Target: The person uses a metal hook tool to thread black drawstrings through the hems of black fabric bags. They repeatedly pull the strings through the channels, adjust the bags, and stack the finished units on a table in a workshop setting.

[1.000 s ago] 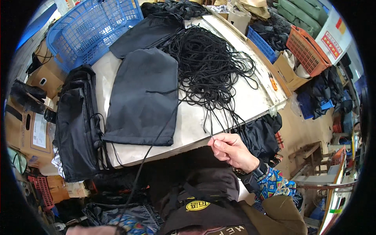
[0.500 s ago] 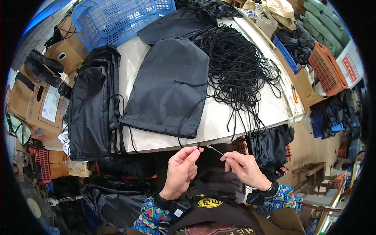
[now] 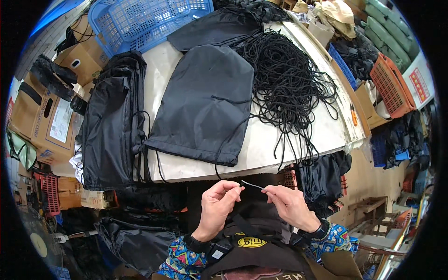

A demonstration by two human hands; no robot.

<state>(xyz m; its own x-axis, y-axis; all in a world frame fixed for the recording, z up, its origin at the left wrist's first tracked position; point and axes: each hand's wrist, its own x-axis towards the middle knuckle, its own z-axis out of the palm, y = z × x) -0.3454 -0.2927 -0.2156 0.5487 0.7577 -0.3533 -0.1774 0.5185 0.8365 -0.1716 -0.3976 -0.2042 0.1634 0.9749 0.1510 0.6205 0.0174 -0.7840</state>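
Note:
Just in front of the table's near edge, my left hand (image 3: 218, 205) pinches the end of a black cord (image 3: 242, 185) between thumb and finger. My right hand (image 3: 291, 205) grips a thin pale metal threading needle (image 3: 253, 185), its tip pointing at the left fingertips. Whether the needle touches the cord is too small to tell. Beyond my hands a black drawstring bag (image 3: 200, 102) lies flat on the white table (image 3: 273, 144), one cord trailing across it. To its right is a tangled heap of black cords (image 3: 289, 74), some hanging toward the edge.
A stack of black bags (image 3: 112, 130) lies at the table's left, another black bag (image 3: 217, 30) at the back beside a blue plastic basket (image 3: 149, 23). Cardboard boxes (image 3: 51, 116) stand further left. An orange crate (image 3: 392, 84) is at far right; black bags (image 3: 322, 177) hang below the table's right corner.
Both hands have dropped slightly toward me. The needle has tilted flatter, its tip still by the left fingertips. The whole scene has shifted a little to the right.

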